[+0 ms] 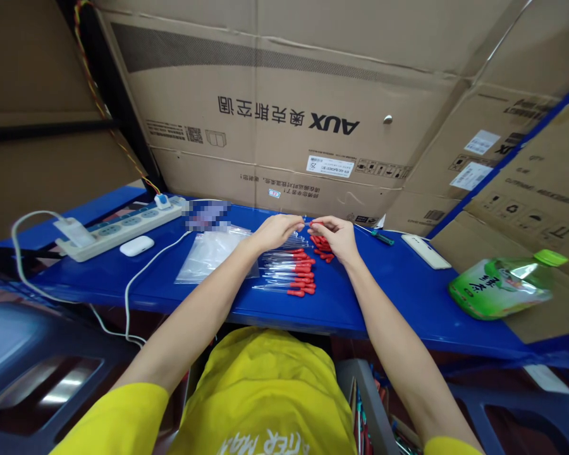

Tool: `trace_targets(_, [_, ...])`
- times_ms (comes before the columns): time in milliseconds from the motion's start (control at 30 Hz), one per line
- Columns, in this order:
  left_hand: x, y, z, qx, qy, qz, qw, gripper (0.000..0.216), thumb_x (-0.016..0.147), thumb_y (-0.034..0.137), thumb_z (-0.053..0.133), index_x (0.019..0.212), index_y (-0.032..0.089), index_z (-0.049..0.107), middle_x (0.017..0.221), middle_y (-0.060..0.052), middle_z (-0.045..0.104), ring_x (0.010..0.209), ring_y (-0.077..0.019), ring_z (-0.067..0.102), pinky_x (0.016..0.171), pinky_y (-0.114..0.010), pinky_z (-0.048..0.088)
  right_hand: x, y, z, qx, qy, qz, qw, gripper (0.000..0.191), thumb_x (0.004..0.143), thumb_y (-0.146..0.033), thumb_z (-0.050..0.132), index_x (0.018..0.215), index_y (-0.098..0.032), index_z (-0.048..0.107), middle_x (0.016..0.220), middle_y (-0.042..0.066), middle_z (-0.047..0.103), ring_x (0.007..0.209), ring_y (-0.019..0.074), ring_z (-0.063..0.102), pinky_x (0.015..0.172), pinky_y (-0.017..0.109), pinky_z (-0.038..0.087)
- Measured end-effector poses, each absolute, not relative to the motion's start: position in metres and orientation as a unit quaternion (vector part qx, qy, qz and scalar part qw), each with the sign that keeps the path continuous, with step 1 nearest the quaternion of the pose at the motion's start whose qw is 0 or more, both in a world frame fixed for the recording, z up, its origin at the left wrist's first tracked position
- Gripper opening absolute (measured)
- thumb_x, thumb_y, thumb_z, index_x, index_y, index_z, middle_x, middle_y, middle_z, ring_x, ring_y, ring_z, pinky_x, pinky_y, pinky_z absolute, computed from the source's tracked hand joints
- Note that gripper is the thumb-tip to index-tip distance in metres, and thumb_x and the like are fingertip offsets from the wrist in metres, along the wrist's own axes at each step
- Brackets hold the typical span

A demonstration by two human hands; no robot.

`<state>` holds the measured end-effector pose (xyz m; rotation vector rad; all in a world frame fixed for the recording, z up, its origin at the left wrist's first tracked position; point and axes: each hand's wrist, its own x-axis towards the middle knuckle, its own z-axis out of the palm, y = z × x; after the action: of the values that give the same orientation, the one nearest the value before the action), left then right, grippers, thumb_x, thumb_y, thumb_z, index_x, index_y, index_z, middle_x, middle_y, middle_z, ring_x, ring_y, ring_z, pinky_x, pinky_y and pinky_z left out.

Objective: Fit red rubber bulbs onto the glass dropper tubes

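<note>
My left hand (pixel 279 231) is over the middle of the table with thumb and fingers pinched together; what it pinches is too small to make out. Close beside it, my right hand (pixel 339 236) grips a small red bulb-shaped piece (pixel 317 224) between thumb and fingertips. Below my hands lies a row of thin, clear or shiny rods with red bulb ends (pixel 291 272), looking like droppers. Loose red pieces (pixel 321 246) are heaped under my right hand. Several bare thin rods (pixel 294 242) lie between the hands, partly hidden by the left.
Clear plastic bags (pixel 208 256) lie left of the rods, near a power strip (pixel 128 224) with cables and a white case (pixel 137 246). To the right are a green-handled screwdriver (pixel 382 237), a phone (pixel 425 251) and a green bottle (pixel 500 287). Cardboard (pixel 275 76) walls the back.
</note>
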<state>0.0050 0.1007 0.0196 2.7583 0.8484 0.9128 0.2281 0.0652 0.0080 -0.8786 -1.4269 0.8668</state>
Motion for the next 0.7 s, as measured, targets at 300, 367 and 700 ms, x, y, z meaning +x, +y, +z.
trace_targets(300, [0.007,0.097,0.023,0.909,0.285,0.299,0.053,0.038,0.111,0.038,0.038,0.099,0.020,0.069,0.095,-0.008,0.075,0.088,-0.0214,0.069,0.076,-0.028,0.043,0.226,0.062,0.010,-0.373,-0.611,0.368,0.594,0.038,0.072,-0.055,0.092,0.087,-0.023,0.079,0.082,0.004,0.082,0.080,0.0279,0.083,0.082,0.041,0.068])
trace_targets(367, [0.007,0.096,0.024,0.910,0.285,0.296,0.049,0.037,0.111,0.037,0.039,0.098,0.020,0.069,0.095,-0.008,0.075,0.089,-0.0215,0.069,0.076,-0.028,0.043,0.226,0.062,0.010,-0.375,-0.617,0.363,0.589,0.037,0.072,-0.054,0.091,0.086,-0.023,0.079,0.081,0.004,0.082,0.080,0.0275,0.083,0.082,0.040,0.068])
trace_targets(700, [0.016,0.090,0.019,0.902,0.285,0.322,0.037,0.037,0.112,0.037,0.038,0.103,0.019,0.069,0.101,-0.009,0.076,0.094,-0.0228,0.071,0.078,-0.029,0.045,0.233,0.059,0.016,-0.388,-0.637,0.329,0.579,0.034,0.073,-0.051,0.092,0.089,-0.023,0.082,0.085,0.005,0.083,0.082,0.0279,0.082,0.084,0.042,0.068])
